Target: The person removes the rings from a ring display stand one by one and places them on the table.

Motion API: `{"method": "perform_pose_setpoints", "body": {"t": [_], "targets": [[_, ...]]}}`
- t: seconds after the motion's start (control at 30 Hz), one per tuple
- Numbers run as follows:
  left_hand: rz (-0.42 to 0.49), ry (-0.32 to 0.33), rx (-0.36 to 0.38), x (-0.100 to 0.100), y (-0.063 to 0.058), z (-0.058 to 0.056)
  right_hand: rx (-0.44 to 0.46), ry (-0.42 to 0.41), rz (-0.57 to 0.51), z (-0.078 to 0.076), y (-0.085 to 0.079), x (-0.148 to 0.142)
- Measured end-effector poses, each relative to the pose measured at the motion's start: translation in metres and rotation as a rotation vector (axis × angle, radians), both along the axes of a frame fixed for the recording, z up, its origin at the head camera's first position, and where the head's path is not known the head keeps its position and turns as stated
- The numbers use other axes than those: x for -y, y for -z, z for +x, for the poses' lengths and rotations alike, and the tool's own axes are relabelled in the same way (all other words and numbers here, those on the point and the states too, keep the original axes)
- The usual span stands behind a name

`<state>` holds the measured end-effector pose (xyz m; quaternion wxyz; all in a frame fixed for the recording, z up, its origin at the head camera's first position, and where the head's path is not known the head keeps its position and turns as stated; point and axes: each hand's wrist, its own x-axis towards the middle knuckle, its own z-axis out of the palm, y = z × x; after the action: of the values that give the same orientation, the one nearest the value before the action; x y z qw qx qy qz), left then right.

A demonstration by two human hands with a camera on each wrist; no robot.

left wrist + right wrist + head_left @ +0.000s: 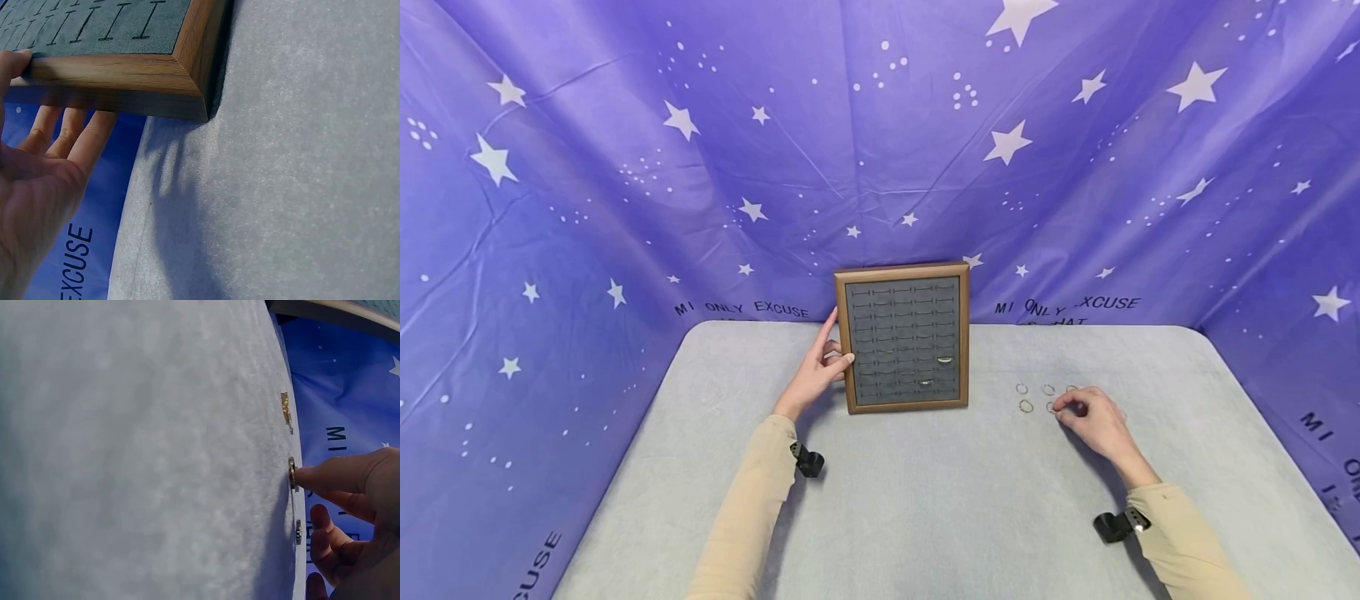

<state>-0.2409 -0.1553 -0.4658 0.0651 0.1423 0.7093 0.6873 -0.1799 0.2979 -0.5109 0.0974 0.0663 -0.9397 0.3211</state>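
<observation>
A wood-framed ring display board (904,333) with grey slotted padding stands upright on the table. My left hand (815,372) holds its left edge, the thumb on the front of the frame and the other fingers along its side, as the left wrist view also shows. Two rings sit in the slots, one ring (944,360) toward the right edge and another ring (926,382) lower down. My right hand (1093,421) pinches at a gold-toned ring (292,473) in the front row on the table, fingertips right at its band. Beside it are a gold ring (285,407) and a dark beaded ring (299,532).
More rings lie in two rows on the table, among them a front-left ring (1026,406) and back-row rings (1048,389). A purple star-printed curtain (775,167) hangs round the grey table (940,517). Each wrist wears a small black camera (808,460).
</observation>
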Motion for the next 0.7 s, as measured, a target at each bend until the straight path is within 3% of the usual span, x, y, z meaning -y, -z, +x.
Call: {"method": "perform_pose_setpoints", "body": {"t": [0.33,0.7], "targets": [[-0.004,-0.003,0.011,0.0,0.0,0.0,-0.014,-0.015,-0.053,-0.001,-0.008,0.004],[-0.004,-0.004,0.016,-0.001,-0.001,0.001,-0.042,-0.038,-0.137,-0.003,-0.014,0.032]]}}
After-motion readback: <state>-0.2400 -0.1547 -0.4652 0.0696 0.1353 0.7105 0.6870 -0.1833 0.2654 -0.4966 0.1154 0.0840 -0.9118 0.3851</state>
